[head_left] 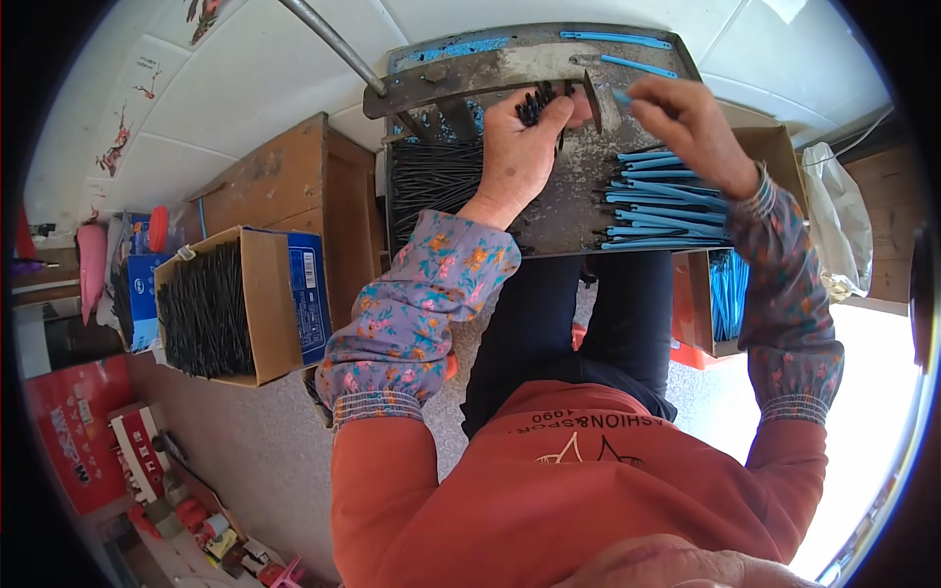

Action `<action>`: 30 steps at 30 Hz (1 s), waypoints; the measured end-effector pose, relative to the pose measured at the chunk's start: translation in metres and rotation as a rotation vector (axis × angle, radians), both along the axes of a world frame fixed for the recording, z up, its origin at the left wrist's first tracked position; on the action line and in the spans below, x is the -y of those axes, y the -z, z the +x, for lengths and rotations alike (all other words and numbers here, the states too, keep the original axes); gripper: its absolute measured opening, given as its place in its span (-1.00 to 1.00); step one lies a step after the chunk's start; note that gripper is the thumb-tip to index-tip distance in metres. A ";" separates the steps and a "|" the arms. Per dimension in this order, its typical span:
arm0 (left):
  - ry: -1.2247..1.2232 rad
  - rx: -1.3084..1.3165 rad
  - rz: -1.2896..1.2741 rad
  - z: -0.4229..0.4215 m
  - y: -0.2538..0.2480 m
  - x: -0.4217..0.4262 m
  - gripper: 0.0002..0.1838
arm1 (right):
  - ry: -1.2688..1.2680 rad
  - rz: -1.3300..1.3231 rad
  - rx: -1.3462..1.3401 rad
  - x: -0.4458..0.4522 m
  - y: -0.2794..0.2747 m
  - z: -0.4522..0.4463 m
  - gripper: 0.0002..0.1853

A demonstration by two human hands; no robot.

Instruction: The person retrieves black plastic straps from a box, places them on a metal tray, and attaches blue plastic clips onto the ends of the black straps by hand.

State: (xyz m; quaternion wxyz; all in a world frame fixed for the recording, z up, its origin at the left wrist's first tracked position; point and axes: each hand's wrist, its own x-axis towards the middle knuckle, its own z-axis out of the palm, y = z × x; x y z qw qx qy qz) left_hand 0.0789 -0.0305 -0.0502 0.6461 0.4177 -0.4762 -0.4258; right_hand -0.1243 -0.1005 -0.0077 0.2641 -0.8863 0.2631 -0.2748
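My left hand (518, 157) is closed around a bundle of thin black sticks (536, 102), their ends poking up above the fingers. It is beside an upright metal plate (594, 102) at the end of a worn metal arm. My right hand (691, 125) is pinched on a small blue piece (620, 97), blurred and mostly hidden by the fingers. Below that hand, slim blue sticks (667, 214) with dark ends lie in a pile on the metal tray (573, 211). Many black sticks (436, 186) lie on the tray's left side, left of my left wrist.
Two more blue strips (637, 67) lie at the tray's far edge. A cardboard box (272, 338) full of black sticks stands at left, near a wooden cabinet (343, 211). Another box with blue sticks (727, 294) is below right. A metal pipe (333, 44) slants in above.
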 end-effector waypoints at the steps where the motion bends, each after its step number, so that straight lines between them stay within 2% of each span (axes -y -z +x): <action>1: -0.019 0.016 -0.004 0.000 0.001 0.001 -0.88 | -0.027 0.222 0.069 -0.009 -0.003 0.004 -0.89; 2: -0.016 0.017 -0.002 -0.001 0.002 0.000 -0.88 | -0.025 0.224 0.070 -0.013 -0.003 0.007 -0.89; 6: -0.014 0.047 -0.008 -0.001 0.002 0.003 -0.88 | 0.014 0.669 0.347 -0.021 0.002 0.022 -0.90; 7: -0.019 0.048 -0.006 0.000 0.001 0.002 -0.88 | 0.010 0.672 0.345 -0.021 0.001 0.022 -0.90; 11: 0.002 -0.086 0.017 -0.002 -0.006 -0.004 -0.91 | 0.008 0.417 0.288 -0.019 -0.006 0.016 -0.89; 16: 0.001 -0.079 0.040 -0.003 -0.005 -0.003 -0.91 | -0.063 0.377 0.232 -0.005 0.001 0.017 -0.94; 20: 0.027 -0.099 0.053 -0.003 0.003 -0.001 -0.91 | -0.123 0.152 0.126 0.003 -0.005 0.008 -0.94; 30: 0.029 -0.080 -0.012 -0.002 0.001 0.001 -0.91 | -0.022 0.157 0.193 -0.009 -0.001 0.010 -0.94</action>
